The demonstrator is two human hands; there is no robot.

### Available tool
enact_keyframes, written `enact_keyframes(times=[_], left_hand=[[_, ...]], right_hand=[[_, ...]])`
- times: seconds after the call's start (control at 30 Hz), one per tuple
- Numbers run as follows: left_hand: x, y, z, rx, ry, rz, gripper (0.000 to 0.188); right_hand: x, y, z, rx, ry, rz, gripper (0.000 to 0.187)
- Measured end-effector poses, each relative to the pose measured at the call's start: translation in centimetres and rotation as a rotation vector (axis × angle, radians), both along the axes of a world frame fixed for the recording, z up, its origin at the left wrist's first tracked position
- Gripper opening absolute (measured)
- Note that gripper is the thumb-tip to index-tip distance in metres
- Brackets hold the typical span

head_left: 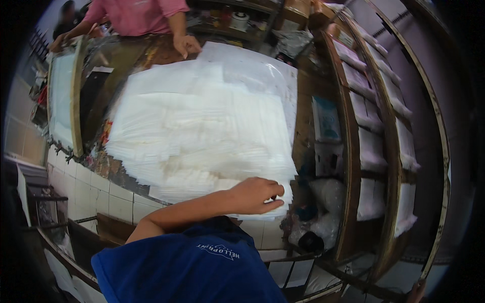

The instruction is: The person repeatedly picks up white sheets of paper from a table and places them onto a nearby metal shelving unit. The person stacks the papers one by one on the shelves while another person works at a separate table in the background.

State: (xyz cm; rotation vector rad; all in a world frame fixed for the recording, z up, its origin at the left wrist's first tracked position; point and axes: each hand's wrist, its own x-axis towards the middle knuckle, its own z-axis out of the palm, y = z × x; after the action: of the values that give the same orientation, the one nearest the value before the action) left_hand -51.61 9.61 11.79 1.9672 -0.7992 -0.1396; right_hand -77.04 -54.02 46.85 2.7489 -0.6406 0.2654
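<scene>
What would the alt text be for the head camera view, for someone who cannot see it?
A person's left hand is at the near right edge of many overlapping white sheets spread on a table. Someone in a pink shirt stands opposite; a wooden rack stands at right.

thin white sheets (202,113) with smooth, matt look, paper or plastic not possible to tell, pale glossy plastic-like cover (265,73), blue shirt (177,267) of matt cloth, rough-looking brown wooden rack (349,151), crumpled shiny plastic bag (326,219)
</scene>
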Motion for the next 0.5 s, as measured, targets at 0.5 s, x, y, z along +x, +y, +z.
enact_keyframes(times=[0.5], left_hand=[[29.1, 14.3, -8.1, 0.546, -0.002, 0.876, 0.039]], right_hand=[[21.5, 35.1, -13.4, 0.378, 0.468, 0.491, 0.029]])
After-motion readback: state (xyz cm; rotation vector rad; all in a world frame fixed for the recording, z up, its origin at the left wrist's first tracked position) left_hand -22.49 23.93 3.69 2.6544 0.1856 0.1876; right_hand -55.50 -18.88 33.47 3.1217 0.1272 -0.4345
